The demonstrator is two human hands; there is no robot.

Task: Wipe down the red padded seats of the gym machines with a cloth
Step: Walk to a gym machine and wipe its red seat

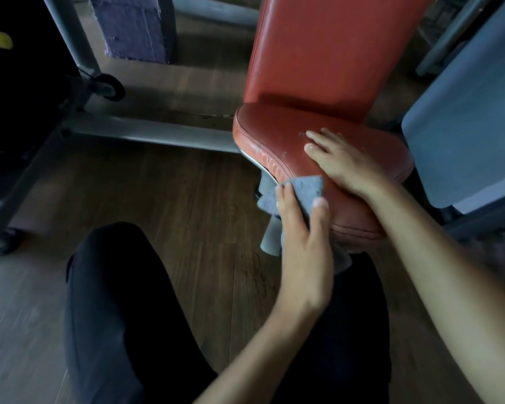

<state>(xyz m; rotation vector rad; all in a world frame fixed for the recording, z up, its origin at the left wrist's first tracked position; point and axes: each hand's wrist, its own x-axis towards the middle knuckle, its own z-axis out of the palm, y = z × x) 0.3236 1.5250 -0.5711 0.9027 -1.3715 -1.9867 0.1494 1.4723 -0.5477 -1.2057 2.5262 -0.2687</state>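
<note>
A red padded seat (267,131) with worn piping sits right of centre, and its red backrest (327,48) rises behind it. My left hand (302,246) grips a grey cloth (309,188) and presses it against the seat's near left edge. Part of the cloth hangs below my palm. My right hand (341,161) lies flat on top of the seat with its fingers spread, holding nothing.
A grey metal frame bar (146,131) runs along the wooden floor (158,199) left of the seat. A dark machine with a small wheel (108,87) stands at the far left. A grey panel (467,118) crowds the seat's right side. My dark trouser legs (123,301) fill the foreground.
</note>
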